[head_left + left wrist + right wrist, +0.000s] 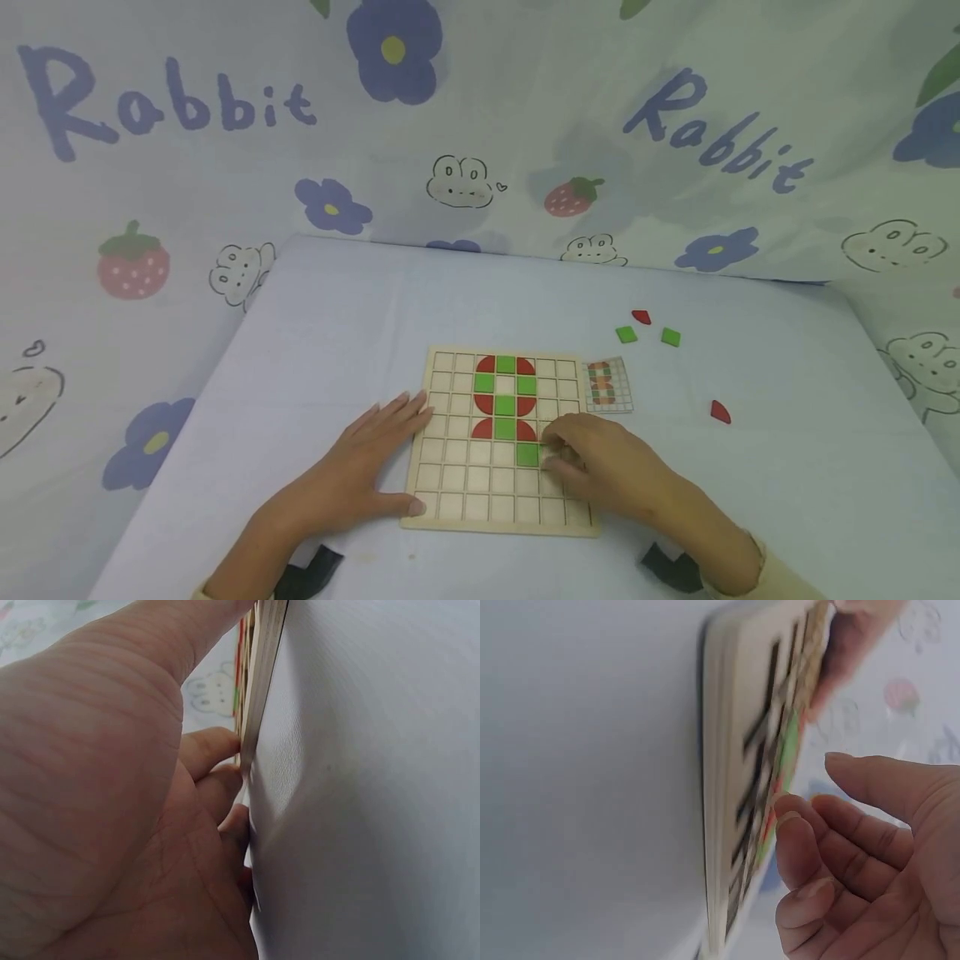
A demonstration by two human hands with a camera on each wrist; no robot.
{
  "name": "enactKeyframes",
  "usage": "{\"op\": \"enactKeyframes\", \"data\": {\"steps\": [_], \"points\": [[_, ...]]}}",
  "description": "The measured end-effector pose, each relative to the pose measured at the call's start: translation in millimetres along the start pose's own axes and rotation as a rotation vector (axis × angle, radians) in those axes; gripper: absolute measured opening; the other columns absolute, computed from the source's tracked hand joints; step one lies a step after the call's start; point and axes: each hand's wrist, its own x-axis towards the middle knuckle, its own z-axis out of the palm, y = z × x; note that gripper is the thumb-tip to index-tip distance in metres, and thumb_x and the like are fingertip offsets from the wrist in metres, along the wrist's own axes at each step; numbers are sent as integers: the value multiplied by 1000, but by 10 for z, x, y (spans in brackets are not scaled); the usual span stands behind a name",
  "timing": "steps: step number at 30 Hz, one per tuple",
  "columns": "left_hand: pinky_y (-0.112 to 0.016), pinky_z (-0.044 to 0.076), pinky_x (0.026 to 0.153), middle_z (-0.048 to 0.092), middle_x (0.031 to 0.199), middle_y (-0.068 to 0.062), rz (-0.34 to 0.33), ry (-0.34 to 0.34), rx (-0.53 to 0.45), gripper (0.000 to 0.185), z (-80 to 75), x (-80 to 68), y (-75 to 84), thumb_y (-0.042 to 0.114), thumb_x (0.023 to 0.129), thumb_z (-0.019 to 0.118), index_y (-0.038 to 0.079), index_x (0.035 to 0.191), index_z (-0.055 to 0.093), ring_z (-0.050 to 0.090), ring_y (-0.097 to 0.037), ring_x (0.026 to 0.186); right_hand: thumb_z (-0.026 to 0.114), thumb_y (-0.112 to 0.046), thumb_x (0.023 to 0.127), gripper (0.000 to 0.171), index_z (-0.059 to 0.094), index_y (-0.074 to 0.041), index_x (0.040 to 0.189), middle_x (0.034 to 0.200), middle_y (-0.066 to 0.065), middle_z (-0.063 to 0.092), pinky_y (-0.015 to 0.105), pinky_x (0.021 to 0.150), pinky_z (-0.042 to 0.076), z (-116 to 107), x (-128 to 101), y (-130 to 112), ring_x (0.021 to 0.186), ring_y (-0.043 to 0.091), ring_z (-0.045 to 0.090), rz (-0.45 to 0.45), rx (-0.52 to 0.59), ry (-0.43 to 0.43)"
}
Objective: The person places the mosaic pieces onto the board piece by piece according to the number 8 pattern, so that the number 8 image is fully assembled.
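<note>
A wooden grid board (450, 483) lies on the table, with red rounded and green square tiles set in its middle columns. My left hand (367, 467) lies flat on the board's left edge with straight fingers and its thumb at the near corner. The left wrist view shows that hand (112, 810) against the board's edge (262, 675). My right hand (592, 462) hovers over the board's right side, its loosely curled fingers beside the lowest green tile (527, 454). In the right wrist view those fingers (840, 855) hold nothing and stand just off the board (735, 787).
A small pattern card (607, 385) lies by the board's right edge. Loose pieces lie beyond it: a red one (641, 316), two green squares (626, 334) (671, 337), and another red one (720, 412). A printed cloth hangs behind the pale table (337, 317).
</note>
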Motion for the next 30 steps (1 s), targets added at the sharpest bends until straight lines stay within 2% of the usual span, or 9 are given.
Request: {"op": "enactKeyframes", "data": {"steps": [3,8,16,20,25,30], "points": [[-51,7,129,14,173,11,2,-1,2,111,-2,4,3,60,77,84,24,167,29,8,-20,161,78,-23,95,18,73,-20,111,95,-19,61,24,73,54,-88,-114,126,84,4,56,45,7,67],[-50,7,129,15,173,10,13,2,2,111,-1,5,-2,61,78,83,23,167,29,8,-20,161,79,-17,94,24,75,-16,118,91,-16,62,21,61,50,-262,-304,400,79,5,55,108,-10,159],[-49,7,129,16,173,10,10,2,0,110,6,-12,-11,62,78,83,23,167,30,9,-20,161,76,-15,96,28,74,-6,123,94,-6,65,24,57,48,-506,-532,959,83,15,56,225,-35,216],[-49,7,129,15,173,10,8,0,10,111,10,-17,-14,62,78,83,23,167,30,9,-20,161,73,-14,97,31,72,0,124,96,2,64,26,57,46,-614,-642,1277,83,19,55,278,-65,217],[-47,7,129,15,173,11,13,6,15,110,12,-14,-17,60,78,84,23,167,30,9,-20,161,72,-17,98,33,70,5,122,104,14,69,32,61,49,-713,-687,1598,84,24,59,352,-78,157],[-46,7,129,16,174,10,22,12,12,109,14,-12,-17,59,78,84,23,167,30,10,-20,161,72,-20,97,32,69,4,117,99,11,68,34,62,50,-729,-666,1759,84,26,59,391,-59,107]]}}
